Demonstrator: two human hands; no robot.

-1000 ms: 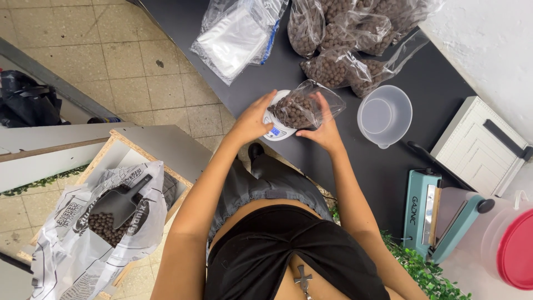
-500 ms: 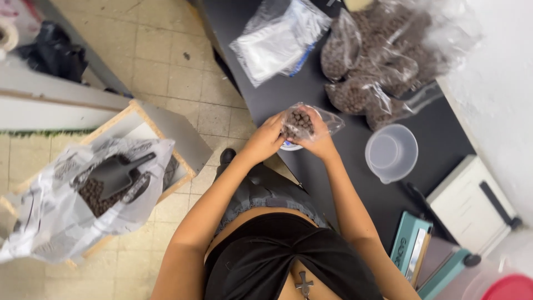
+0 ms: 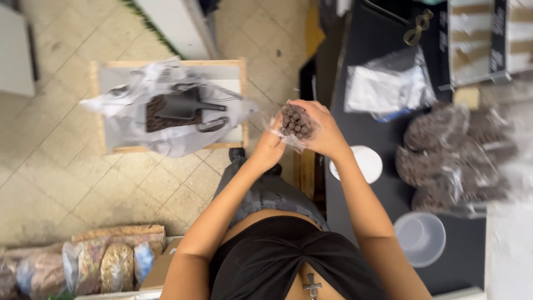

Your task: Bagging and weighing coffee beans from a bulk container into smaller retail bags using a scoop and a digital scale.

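Note:
Both my hands hold a small clear plastic bag of dark brown round pieces (image 3: 296, 123) in the air, off the left edge of the black table (image 3: 361, 194). My left hand (image 3: 267, 144) grips the bag's lower left side. My right hand (image 3: 323, 129) wraps its right side and top. On the table just right of my right hand sits a small white round scale (image 3: 363, 163). Left of my hands, a wooden crate (image 3: 172, 105) on the floor holds a big plastic bag of the same pieces with a dark scoop (image 3: 180, 105) in it.
Several filled clear bags (image 3: 455, 153) lie on the table's right. A stack of empty bags (image 3: 388, 86) lies farther back, a clear plastic bowl (image 3: 420, 238) nearer me. Packaged goods (image 3: 83, 261) sit on the tiled floor at lower left.
My hands lifted the filled bag off the white scale and carried it left, past the table edge. The view swung left toward the crate.

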